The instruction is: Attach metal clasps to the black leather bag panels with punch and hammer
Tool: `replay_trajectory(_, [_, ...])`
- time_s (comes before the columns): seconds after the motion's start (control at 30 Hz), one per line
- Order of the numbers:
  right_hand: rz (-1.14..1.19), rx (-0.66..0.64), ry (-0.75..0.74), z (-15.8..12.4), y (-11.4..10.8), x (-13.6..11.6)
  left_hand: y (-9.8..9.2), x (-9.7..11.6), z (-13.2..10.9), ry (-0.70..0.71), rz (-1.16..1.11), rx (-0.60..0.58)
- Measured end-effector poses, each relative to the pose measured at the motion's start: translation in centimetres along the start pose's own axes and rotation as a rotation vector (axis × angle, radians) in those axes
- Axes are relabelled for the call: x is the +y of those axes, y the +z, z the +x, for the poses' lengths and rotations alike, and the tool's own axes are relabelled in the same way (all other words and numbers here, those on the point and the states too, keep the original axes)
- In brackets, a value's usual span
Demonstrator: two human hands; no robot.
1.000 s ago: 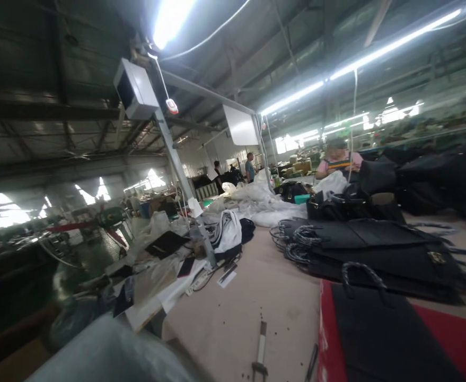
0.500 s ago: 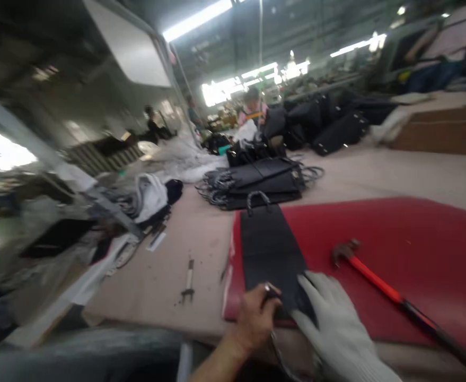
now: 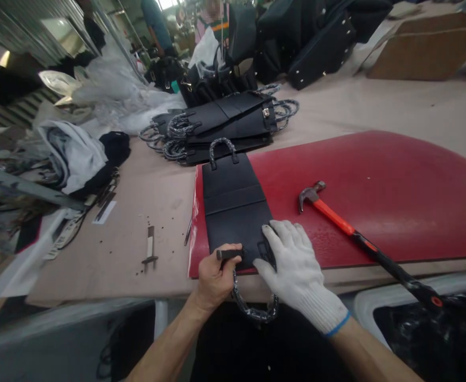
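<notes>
A black leather bag panel [image 3: 235,225] lies flat on the left end of a red mat [image 3: 395,191], with wrapped handles at both ends. The near handle [image 3: 256,314] hangs over the table's front edge. My bare left hand [image 3: 213,273] is closed around a short dark metal punch [image 3: 229,254], its tip at the panel's near end. In a white knitted glove, my right hand [image 3: 294,260] rests with fingers spread over the panel's near right corner and the mat. A claw hammer [image 3: 338,218] with an orange and black handle lies on the mat to its right.
Left of the mat, a fork-like metal tool [image 3: 150,246] and a thin pointed tool [image 3: 187,232] lie on the table. Behind are stacked black panels [image 3: 225,119], black bags [image 3: 316,53] and a cardboard box [image 3: 411,50]. Bundled cloth [image 3: 71,154] sits far left.
My view has tilted down and shifted, so the bench appears higher and further left. My left hand still grips the punch, now seen lying more sideways; my right hand stays on the panel.
</notes>
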State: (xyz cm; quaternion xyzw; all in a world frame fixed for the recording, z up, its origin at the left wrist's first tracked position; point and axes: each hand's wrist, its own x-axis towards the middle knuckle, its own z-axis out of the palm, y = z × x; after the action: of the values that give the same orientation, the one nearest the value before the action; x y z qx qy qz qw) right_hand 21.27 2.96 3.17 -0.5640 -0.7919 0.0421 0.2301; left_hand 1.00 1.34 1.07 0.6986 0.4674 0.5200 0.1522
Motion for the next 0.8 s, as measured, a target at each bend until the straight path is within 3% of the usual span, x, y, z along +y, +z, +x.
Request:
replay_trajectory(0.07, [-0.007, -0.009, 0.004, 0.0, 0.1, 0.1, 0.0, 0.0, 0.0, 0.009, 0.019, 0.005])
replay_trajectory(0.23, [-0.019, -0.016, 0.002, 0.0, 0.1, 0.1, -0.6, 0.3, 0.4, -0.129, 0.021, -0.013])
replay_trajectory(0.4, [-0.024, -0.031, -0.009, 0.0, 0.0, 0.1, -0.8, 0.9, 0.4, 0.084, -0.005, -0.076])
replay_trajectory(0.8, [-0.004, -0.03, 0.008, 0.0, 0.2, 0.1, 1.1, 1.3, 0.7, -0.18, 0.045, -0.006])
